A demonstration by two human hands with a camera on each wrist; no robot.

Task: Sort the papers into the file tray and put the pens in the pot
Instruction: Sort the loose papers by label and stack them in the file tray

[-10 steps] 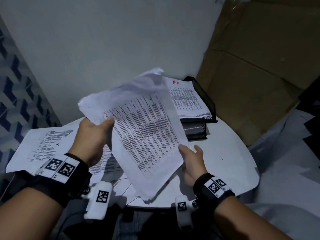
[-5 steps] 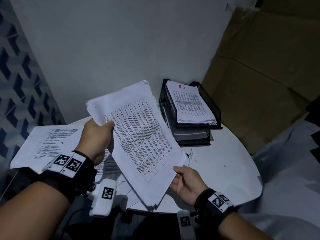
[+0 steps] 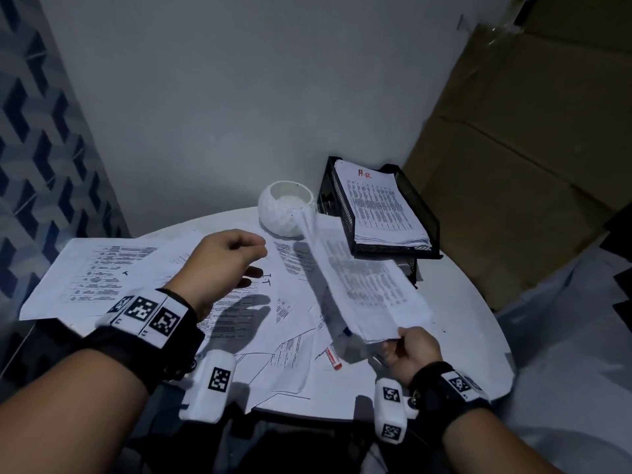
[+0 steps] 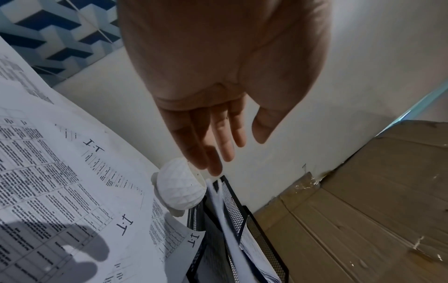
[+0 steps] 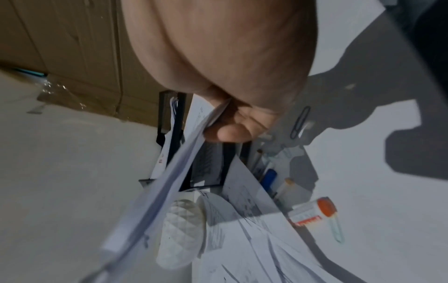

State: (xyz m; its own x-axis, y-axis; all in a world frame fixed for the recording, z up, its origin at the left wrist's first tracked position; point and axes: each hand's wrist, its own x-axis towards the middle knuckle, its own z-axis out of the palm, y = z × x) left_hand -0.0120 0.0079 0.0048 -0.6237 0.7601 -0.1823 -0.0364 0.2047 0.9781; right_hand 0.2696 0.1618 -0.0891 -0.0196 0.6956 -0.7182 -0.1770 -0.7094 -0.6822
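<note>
While the right hand (image 3: 412, 350) pinches the near edge of a sheaf of papers (image 3: 362, 282), that sheaf slopes up and away from the grip toward the black file tray (image 3: 424, 213) at the far right of the tabletop (image 3: 472, 323). The left hand (image 3: 219, 261) hovers released, fingers relaxed, above loose sheets (image 3: 102, 268). The white pot (image 3: 285, 208) stands just left of the tray. An orange-capped pen (image 3: 333, 359) lies near the right hand.

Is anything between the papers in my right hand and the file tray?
Nothing visible: the right hand pinches the sheaf, whose far end reaches beside the file tray, clear of the pot.
</note>
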